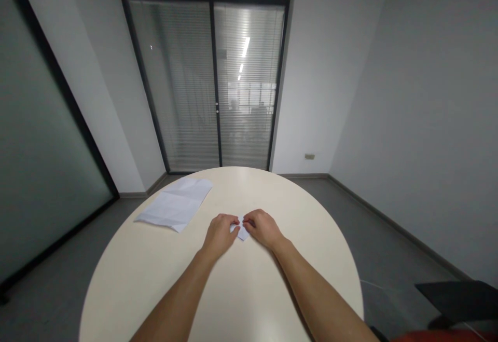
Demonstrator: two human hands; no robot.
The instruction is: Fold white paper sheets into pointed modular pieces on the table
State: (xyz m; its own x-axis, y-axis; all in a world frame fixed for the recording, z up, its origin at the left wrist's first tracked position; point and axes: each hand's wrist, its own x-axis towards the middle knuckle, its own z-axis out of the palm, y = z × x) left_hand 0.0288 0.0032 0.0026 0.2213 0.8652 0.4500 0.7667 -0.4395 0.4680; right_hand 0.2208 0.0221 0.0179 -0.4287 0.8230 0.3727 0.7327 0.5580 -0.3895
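A small piece of folded white paper (243, 233) lies low over the table, between my two hands. My left hand (222, 233) pinches its left side, thumb and fingers closed together. On the other side my right hand (263, 228) has its fingers curled in and closed on the paper's right part. The fingers cover much of the paper, so its full shape is hidden. A larger creased sheet of white paper (177, 203) rests flat on the far left of the table, apart from both hands.
The round cream table (241, 290) has its curved rim (237, 167) toward a glass door with blinds (245, 82). At the lower right stands a black chair part (459, 299) with something red below it. A wall socket (309, 156) sits low on the back wall.
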